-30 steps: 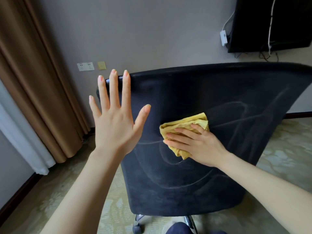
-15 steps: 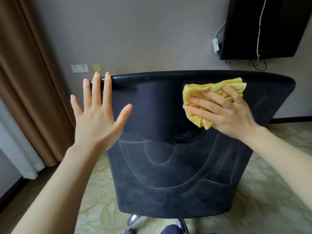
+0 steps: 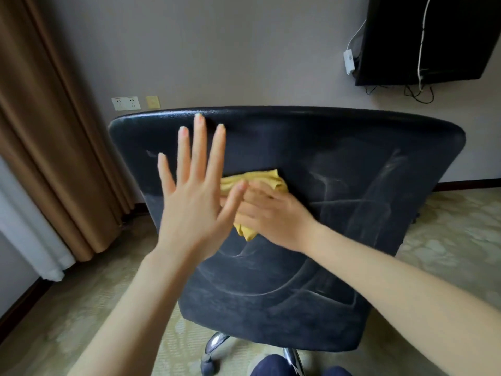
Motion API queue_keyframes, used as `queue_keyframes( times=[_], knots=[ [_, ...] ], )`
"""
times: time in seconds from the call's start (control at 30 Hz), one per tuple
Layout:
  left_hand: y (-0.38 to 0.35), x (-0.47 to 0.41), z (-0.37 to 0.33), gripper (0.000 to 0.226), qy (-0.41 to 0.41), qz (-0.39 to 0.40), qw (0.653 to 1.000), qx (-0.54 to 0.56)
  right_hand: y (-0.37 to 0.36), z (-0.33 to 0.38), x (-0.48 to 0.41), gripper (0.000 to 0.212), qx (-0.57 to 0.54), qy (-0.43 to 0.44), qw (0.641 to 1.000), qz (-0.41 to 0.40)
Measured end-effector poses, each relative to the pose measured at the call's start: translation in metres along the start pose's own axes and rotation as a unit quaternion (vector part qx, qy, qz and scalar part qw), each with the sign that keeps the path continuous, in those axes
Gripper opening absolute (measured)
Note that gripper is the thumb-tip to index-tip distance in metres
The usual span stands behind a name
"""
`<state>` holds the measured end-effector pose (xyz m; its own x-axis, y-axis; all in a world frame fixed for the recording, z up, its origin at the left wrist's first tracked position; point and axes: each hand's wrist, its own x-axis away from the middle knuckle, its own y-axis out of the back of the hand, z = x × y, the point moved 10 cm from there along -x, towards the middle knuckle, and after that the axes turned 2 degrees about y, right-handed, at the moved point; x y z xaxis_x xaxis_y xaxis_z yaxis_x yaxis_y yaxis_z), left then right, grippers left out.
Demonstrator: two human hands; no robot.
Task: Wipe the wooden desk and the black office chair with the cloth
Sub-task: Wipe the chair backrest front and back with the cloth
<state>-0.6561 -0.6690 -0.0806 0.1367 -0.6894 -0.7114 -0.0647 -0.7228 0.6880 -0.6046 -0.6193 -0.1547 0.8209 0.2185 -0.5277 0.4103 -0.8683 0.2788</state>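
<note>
The chair (image 3: 339, 213) stood with its back turned to the person, and pale wipe streaks ran across the dark fabric. The right hand (image 3: 271, 215) pressed the cloth (image 3: 257, 179) flat against the back, left of its middle and below the top edge. Its fingers lay fairly straight over the cloth, though blur hid the details. Yellow folds showed above and below the hand. The left hand (image 3: 192, 204) was raised in front of the back's left part with its fingers spread wide and its thumb overlapping the right hand. Whether it touched the chair cannot be told. A curtain (image 3: 40, 131) hung at the left, sockets (image 3: 126, 103) sat on the wall, and a screen (image 3: 433, 36) was at the upper right.
</note>
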Motion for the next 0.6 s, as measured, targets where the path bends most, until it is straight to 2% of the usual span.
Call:
queue_keyframes(
  times=[0.1, 0.23, 0.33, 0.43, 0.6],
  knots=[
    [-0.001, -0.002, -0.026, 0.070, -0.044, -0.009, 0.999, -0.012, -0.019, 0.031, 0.038, 0.033, -0.063, 0.027, 0.997, 0.047],
    [0.008, -0.014, -0.051, 0.070, -0.067, -0.043, 0.996, -0.030, -0.018, 0.033, 0.089, 0.035, -0.089, 0.051, 0.993, 0.063],
    [0.010, -0.023, -0.063, 0.066, -0.051, -0.051, 0.997, 0.006, -0.008, 0.015, 0.109, 0.035, -0.068, 0.072, 0.993, 0.068],
    [0.005, -0.027, -0.062, 0.064, -0.033, -0.049, 0.998, 0.023, -0.002, -0.004, 0.117, 0.044, -0.002, 0.110, 0.991, 0.078],
    [0.007, -0.028, -0.065, 0.060, -0.067, -0.079, 0.994, -0.043, 0.026, -0.059, 0.109, 0.039, 0.006, 0.068, 0.996, 0.058]
  ],
)
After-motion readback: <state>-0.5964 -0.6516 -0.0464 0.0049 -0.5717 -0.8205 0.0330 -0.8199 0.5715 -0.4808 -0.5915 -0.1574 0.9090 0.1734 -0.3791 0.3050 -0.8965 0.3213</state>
